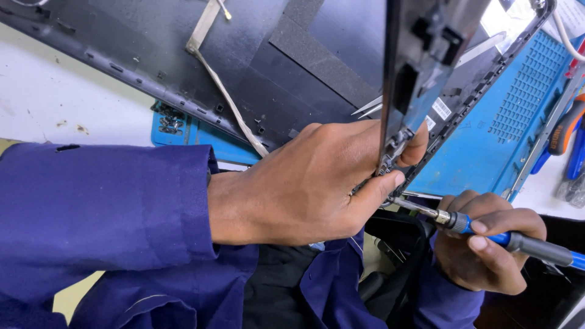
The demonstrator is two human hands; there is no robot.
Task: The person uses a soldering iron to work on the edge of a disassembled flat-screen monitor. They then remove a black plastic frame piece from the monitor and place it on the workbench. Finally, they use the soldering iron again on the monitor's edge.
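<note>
- The step in hand looks like work on a screw at the hinge corner of a dark laptop panel (426,67); the panel stands on edge, tilted up from the blue work mat (487,140), with its lower corner down at the near edge of the mat
- The left hand (317,183) is closed around that lower corner; thumb on the far side and fingers curled on the near side pinch the small metal hinge bracket (396,146) and steady the panel
- The right hand (487,244) is wrapped round a blue-handled screwdriver (518,240), fingers closed on the grip; its thin shaft points up and to the left, with the tip just under the left fingertips at the bracket; whether the tip sits in a screw head I cannot tell, since the fingers hide it
- The next move, as I judge it, calls for the panel held still, the driver kept in line with the screw, and light pressure so the tip does not slip
- A second dark laptop cover (183,49) lies flat across the far edge of the mat, with a pale flat cable (225,91) trailing over it
- Containers: a shallow tray recess (172,119) at the left corner of the mat holds a small cluster of loose screws (170,125); their number is too small to tell
- More hand tools (570,140) lie at the right edge of the mat, partly out of view
</note>
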